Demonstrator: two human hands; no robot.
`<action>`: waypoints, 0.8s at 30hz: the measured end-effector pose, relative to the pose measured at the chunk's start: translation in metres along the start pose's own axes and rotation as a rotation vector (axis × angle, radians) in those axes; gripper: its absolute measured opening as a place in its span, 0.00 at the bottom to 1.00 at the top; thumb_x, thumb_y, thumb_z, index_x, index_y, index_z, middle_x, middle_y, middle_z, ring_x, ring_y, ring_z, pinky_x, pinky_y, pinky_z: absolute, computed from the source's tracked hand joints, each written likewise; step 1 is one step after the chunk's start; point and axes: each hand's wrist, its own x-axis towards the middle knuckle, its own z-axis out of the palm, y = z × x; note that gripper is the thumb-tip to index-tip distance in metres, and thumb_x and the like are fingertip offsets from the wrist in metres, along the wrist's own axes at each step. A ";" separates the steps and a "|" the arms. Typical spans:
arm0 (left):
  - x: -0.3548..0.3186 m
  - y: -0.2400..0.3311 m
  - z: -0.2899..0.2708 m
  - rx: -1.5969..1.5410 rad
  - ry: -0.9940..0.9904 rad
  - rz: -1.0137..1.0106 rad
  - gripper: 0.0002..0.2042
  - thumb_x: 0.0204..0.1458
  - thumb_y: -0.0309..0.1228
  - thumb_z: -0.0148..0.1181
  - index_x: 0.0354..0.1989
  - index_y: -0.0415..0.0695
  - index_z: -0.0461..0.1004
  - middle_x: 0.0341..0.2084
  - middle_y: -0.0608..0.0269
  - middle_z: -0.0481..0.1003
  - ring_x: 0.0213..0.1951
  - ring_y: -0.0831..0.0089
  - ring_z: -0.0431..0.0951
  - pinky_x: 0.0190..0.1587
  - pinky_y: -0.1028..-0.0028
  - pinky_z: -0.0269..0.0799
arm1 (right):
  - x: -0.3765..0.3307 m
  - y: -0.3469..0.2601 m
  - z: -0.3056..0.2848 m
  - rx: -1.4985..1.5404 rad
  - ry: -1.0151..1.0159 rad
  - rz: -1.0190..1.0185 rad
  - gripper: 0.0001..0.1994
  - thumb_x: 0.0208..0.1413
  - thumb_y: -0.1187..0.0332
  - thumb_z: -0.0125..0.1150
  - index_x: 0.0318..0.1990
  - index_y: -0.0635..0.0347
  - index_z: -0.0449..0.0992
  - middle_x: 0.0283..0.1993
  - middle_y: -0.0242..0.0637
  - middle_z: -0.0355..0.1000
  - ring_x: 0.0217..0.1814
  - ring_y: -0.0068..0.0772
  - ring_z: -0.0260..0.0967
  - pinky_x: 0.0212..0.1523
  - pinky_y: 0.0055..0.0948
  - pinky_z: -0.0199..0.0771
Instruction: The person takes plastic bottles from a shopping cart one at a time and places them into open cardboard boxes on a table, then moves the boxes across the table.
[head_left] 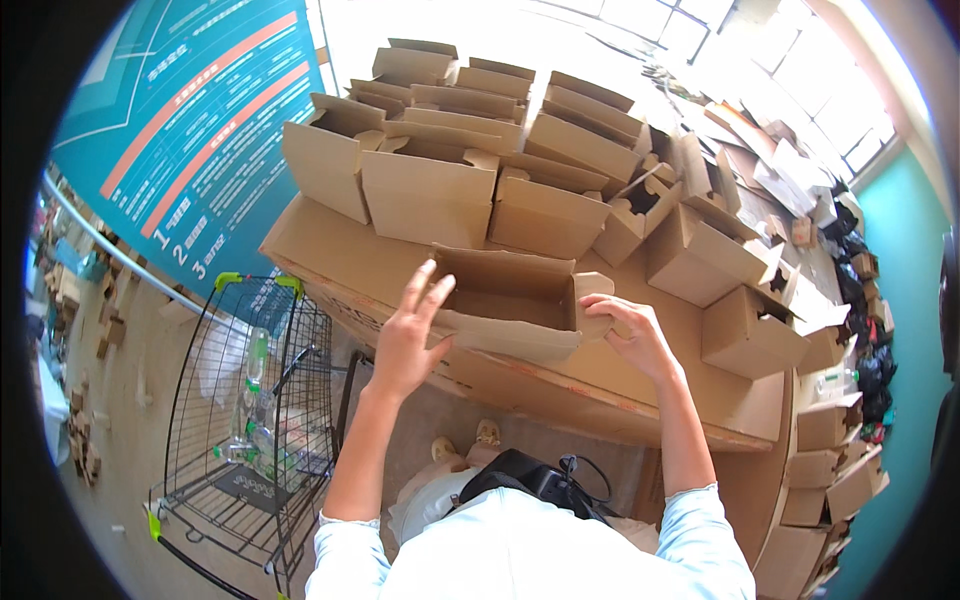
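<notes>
An open brown cardboard box [505,300] lies in front of me on a large flat cardboard sheet [330,245]. My left hand [408,335] has its fingers spread and rests flat against the box's left side flap. My right hand [630,330] pinches the box's right side flap [592,290] between thumb and fingers. The box's inside is dark and looks empty. My forearms in light blue sleeves come in from the lower edge.
Several folded open cardboard boxes [430,190] crowd the surface behind the one I handle, with more boxes [745,330] to the right. A black wire shopping cart [255,400] with bottles stands at lower left. A teal wall poster [190,120] hangs at upper left.
</notes>
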 end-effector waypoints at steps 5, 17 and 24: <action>0.008 0.001 0.037 0.014 -0.081 -0.018 0.20 0.42 0.22 0.67 0.46 0.46 0.72 0.56 0.55 0.67 0.48 0.51 0.77 0.47 0.60 0.77 | 0.000 0.030 0.002 -0.206 -0.285 0.143 0.24 0.42 0.76 0.63 0.52 0.58 0.74 0.62 0.43 0.68 0.53 0.52 0.72 0.55 0.40 0.73; -0.032 -0.045 -0.032 -0.081 0.064 -0.117 0.27 0.51 0.29 0.65 0.61 0.52 0.68 0.64 0.51 0.63 0.55 0.58 0.75 0.50 0.65 0.78 | 0.033 0.016 0.022 -0.521 -0.349 0.026 0.10 0.38 0.72 0.69 0.31 0.61 0.81 0.52 0.43 0.72 0.56 0.50 0.66 0.52 0.41 0.72; -0.182 -0.308 -0.155 0.061 0.433 -0.928 0.12 0.51 0.28 0.64 0.45 0.41 0.78 0.38 0.54 0.81 0.37 0.66 0.83 0.37 0.69 0.77 | 0.028 0.039 0.017 -0.680 -0.374 0.314 0.18 0.33 0.73 0.75 0.33 0.67 0.74 0.54 0.63 0.69 0.50 0.59 0.69 0.53 0.45 0.72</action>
